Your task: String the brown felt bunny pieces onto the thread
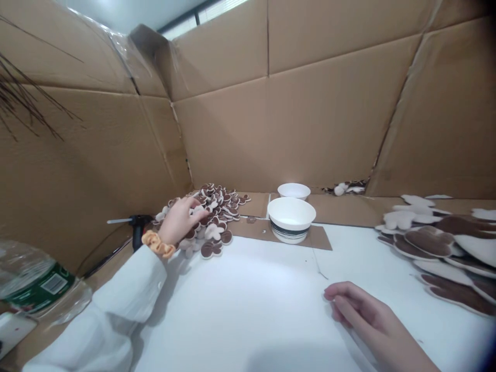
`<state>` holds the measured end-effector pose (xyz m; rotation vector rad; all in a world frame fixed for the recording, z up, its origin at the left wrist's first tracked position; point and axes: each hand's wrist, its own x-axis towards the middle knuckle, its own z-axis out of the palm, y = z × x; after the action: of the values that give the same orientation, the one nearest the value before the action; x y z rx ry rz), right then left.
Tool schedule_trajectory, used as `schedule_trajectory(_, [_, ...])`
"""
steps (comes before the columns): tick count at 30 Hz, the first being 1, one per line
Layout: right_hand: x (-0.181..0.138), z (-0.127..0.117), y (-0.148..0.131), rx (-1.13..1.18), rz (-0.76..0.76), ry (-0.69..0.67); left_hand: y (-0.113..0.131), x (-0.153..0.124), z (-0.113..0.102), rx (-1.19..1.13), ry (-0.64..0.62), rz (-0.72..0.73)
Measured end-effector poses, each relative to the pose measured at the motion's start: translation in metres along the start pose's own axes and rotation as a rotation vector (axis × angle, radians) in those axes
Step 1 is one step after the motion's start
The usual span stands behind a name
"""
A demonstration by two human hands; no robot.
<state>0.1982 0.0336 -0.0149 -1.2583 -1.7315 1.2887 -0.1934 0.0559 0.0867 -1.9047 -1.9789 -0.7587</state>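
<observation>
Resting at lower right of the frame, the right hand lies palm down on the white desk, fingers loosely curled and holding nothing. Left of centre, the left hand, in a white sleeve with an orange scrunchie at the wrist, reaches into a pile of brown-and-white cutouts, fingers bent over the pieces; whether it grips one cannot be told. Two white bowls stand at centre. Larger cutouts lie at right. A plastic bottle sits lower left. Cardboard walls enclose everything.
</observation>
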Motion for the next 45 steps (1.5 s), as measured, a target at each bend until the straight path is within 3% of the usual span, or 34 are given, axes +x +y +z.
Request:
schedule_trajectory(4, [-0.002, 0.001, -0.001, -0.033, -0.007, 0.008, 0.003, -0.024, 0.021, 0.144, -0.202, 0.188])
schedule_trajectory(7, [-0.002, 0.002, -0.003, -0.050, -0.007, -0.001, -0.002, -0.031, 0.031, 0.201, -0.309, 0.228])
schedule_trajectory(20, [-0.001, 0.001, -0.001, -0.064, -0.011, 0.000, -0.003, -0.038, 0.044, 0.177, -0.287, 0.205])
schedule_trajectory(27, [0.000, 0.001, -0.001, -0.053, -0.010, -0.001, 0.003, -0.041, 0.052, 0.009, -0.191, 0.056])
schedule_trajectory(33, [-0.001, 0.002, -0.001, -0.058, -0.015, 0.011, -0.002, -0.034, 0.044, -0.288, -0.032, -0.199])
schedule_trajectory(39, [0.000, 0.003, 0.002, -0.058, -0.024, -0.016, -0.029, -0.016, 0.034, -0.634, 0.107, -0.434])
schedule_trajectory(45, [0.000, 0.000, 0.005, -0.087, -0.015, -0.039, -0.069, 0.022, 0.026, -0.754, 0.176, -0.544])
